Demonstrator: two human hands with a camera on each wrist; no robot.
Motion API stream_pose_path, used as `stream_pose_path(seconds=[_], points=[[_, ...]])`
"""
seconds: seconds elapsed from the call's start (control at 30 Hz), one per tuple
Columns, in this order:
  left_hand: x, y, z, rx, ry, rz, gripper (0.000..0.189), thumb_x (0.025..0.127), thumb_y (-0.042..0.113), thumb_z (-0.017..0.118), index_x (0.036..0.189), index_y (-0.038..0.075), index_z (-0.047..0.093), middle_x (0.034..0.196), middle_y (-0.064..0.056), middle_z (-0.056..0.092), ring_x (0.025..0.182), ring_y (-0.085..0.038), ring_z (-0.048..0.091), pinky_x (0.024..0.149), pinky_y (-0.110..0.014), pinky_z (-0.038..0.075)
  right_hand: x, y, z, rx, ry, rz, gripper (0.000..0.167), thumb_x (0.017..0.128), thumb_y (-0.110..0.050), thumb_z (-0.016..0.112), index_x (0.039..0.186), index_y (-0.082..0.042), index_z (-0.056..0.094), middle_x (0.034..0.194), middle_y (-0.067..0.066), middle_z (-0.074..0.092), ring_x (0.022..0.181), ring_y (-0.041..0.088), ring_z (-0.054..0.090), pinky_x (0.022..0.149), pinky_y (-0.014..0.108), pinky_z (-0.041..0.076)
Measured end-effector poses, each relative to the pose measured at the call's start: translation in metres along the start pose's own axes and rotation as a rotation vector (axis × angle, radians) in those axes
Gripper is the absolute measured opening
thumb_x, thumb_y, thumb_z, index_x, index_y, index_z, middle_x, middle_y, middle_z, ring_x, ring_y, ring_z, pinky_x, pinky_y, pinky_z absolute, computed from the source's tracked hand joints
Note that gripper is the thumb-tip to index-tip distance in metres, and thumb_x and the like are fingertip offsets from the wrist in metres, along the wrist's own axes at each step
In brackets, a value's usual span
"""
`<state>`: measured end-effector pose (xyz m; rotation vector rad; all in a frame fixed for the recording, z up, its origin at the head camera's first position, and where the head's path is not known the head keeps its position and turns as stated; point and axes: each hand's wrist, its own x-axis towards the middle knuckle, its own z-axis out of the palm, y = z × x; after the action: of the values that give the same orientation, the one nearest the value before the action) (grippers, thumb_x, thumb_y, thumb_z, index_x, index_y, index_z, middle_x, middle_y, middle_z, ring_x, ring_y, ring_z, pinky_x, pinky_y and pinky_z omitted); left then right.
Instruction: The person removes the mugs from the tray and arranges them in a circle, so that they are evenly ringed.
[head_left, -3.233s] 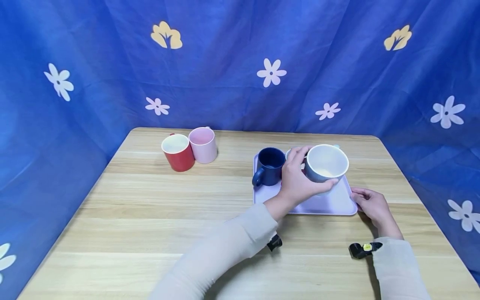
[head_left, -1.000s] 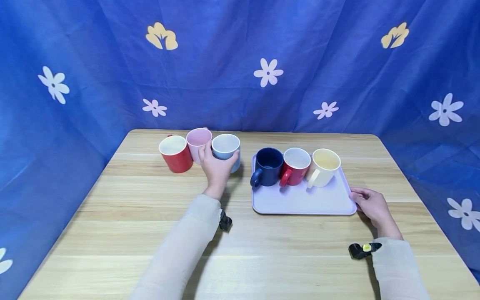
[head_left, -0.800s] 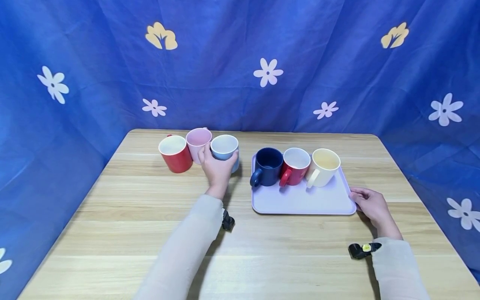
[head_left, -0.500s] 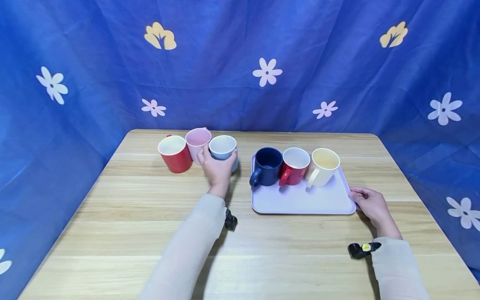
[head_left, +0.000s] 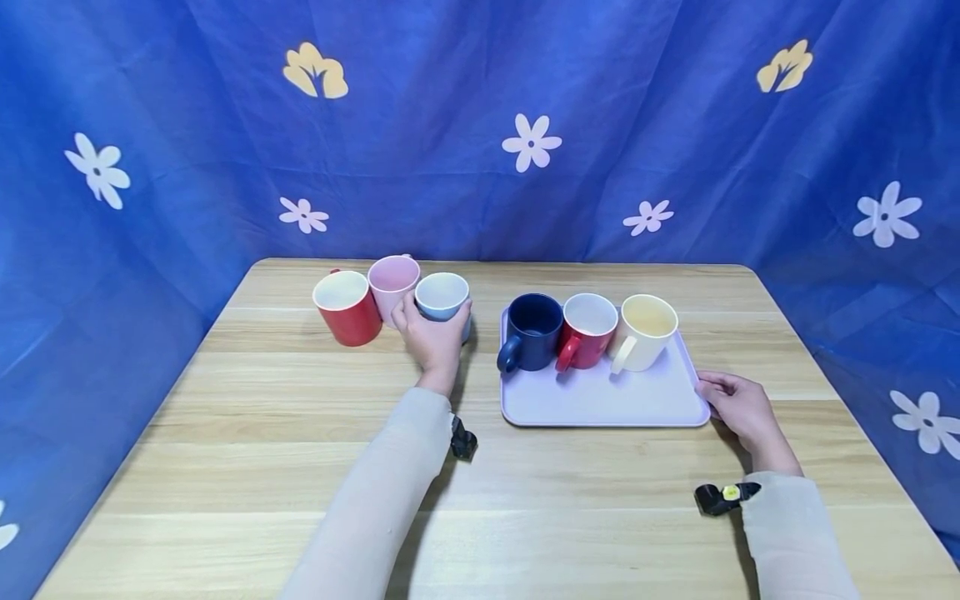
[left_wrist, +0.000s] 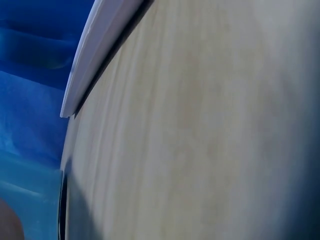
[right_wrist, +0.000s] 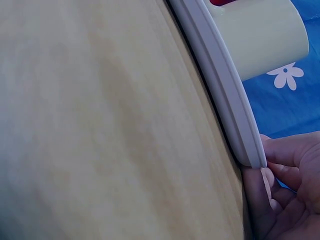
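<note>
My left hand (head_left: 433, 340) is curled round a light blue mug (head_left: 442, 312) at the back left of the table, right beside a pink mug (head_left: 392, 302). Only a strip of the blue mug (left_wrist: 30, 192) and a bit of finger show in the left wrist view. With thumb and fingers, my right hand (head_left: 744, 414) pinches the right edge of a lilac tray (head_left: 600, 407) near its front corner. Along the tray's back stand a navy mug (head_left: 537, 340), a red mug (head_left: 592, 340) and a cream mug (head_left: 643, 343), upright, handles toward me.
A larger red mug (head_left: 348, 317) with a white inside stands left of the pink one. Everything is on a light wooden table (head_left: 225, 467), with a blue flowered curtain (head_left: 450, 208) behind and at the sides. Each sleeve carries a small black wrist camera.
My left hand has carried the light blue mug from above the tray leftward to beside the pink mug, then edged slightly further left. My right hand keeps its hold on the tray.
</note>
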<state>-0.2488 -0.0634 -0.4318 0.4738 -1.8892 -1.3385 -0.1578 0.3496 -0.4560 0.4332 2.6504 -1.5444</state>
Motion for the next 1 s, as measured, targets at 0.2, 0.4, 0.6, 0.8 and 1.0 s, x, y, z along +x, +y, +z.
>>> stream_pose_path(seconds=[0.2, 0.4, 0.6, 0.8, 1.0], points=[[0.0013, 0.0001, 0.0004, 0.014, 0.001, -0.028, 0.082, 0.056, 0.032, 0.091, 0.125, 0.007, 0.055, 0.122, -0.014, 0.046, 0.113, -0.025, 0.046, 0.096, -0.035, 0.04, 0.0002, -0.0003, 0.0004, 0.007, 0.0, -0.007, 0.042, 0.096, -0.019, 0.056, 0.128, 0.008, 0.053, 0.099, 0.006, 0.063, 0.078, -0.003, 0.055, 0.066, 0.019, 0.051], [0.0028, -0.0007, 0.0024, 0.022, -0.003, -0.036, 0.084, 0.054, 0.032, 0.093, 0.124, 0.007, 0.054, 0.122, -0.013, 0.046, 0.114, -0.026, 0.046, 0.097, -0.036, 0.04, 0.0007, -0.0001, 0.0004, 0.0, 0.006, -0.006, 0.042, 0.096, -0.019, 0.057, 0.128, 0.008, 0.054, 0.1, 0.006, 0.063, 0.078, -0.002, 0.055, 0.065, 0.019, 0.051], [0.0037, -0.0005, 0.0035, 0.039, -0.007, -0.038, 0.085, 0.054, 0.033, 0.093, 0.122, 0.005, 0.051, 0.122, -0.012, 0.047, 0.116, -0.024, 0.044, 0.099, -0.034, 0.037, 0.0013, 0.0001, 0.0002, -0.009, 0.009, 0.002, 0.042, 0.096, -0.021, 0.057, 0.128, 0.007, 0.054, 0.102, 0.007, 0.063, 0.079, -0.002, 0.055, 0.066, 0.019, 0.051], [0.0046, 0.0008, 0.0036, 0.056, -0.005, -0.047, 0.085, 0.055, 0.034, 0.092, 0.122, 0.004, 0.05, 0.122, -0.013, 0.046, 0.117, -0.025, 0.042, 0.1, -0.035, 0.035, 0.0013, 0.001, 0.0005, -0.012, 0.009, 0.005, 0.042, 0.097, -0.021, 0.057, 0.128, 0.007, 0.054, 0.103, 0.008, 0.062, 0.079, -0.002, 0.055, 0.066, 0.019, 0.051], [0.0052, 0.0013, 0.0046, 0.041, -0.005, -0.063, 0.088, 0.054, 0.031, 0.094, 0.124, 0.004, 0.048, 0.123, -0.013, 0.044, 0.119, -0.026, 0.039, 0.101, -0.035, 0.033, 0.0007, 0.0011, 0.0005, -0.011, 0.012, -0.004, 0.042, 0.097, -0.02, 0.057, 0.128, 0.007, 0.054, 0.102, 0.007, 0.063, 0.078, -0.003, 0.055, 0.066, 0.019, 0.051]])
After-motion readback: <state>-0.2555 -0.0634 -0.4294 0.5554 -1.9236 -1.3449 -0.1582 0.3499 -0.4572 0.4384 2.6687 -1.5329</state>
